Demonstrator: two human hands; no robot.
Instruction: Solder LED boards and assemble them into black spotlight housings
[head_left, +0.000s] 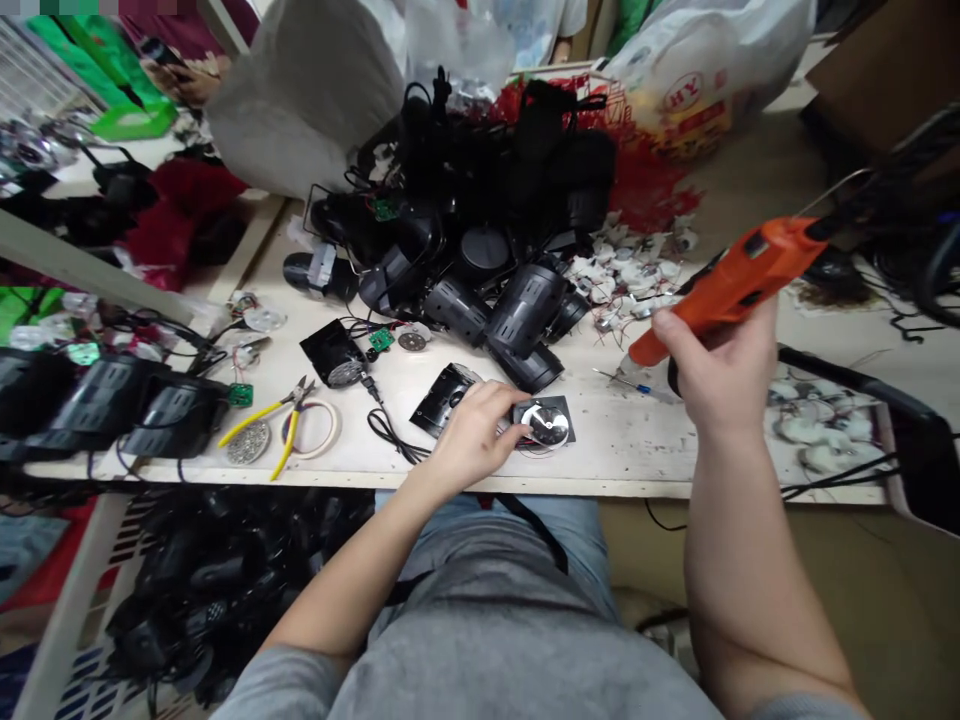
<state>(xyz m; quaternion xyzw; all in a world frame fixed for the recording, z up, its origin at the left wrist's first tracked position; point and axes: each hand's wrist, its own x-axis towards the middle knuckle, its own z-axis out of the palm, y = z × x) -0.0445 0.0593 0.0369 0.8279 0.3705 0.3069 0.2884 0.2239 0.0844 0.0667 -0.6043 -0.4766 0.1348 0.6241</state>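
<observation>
My right hand (pixel 718 372) is closed around an orange glue gun (pixel 731 283), its nozzle pointing down-left above the table. My left hand (pixel 478 430) rests on the table with fingers curled, pressing a black square plate that carries a shiny round disc (pixel 550 424). A second black plate (pixel 442 397) lies just left of that hand. Behind both hands sits a heap of black lamp housings (pixel 487 230) with wires.
Yellow-handled pliers (pixel 279 420) and a tape roll (pixel 315 428) lie front left, next to a row of black housings (pixel 112 405). Small white parts (pixel 637 275) are scattered by the pile. Plastic bags (pixel 697 70) stand behind. A small screwdriver (pixel 634 385) lies under the gun.
</observation>
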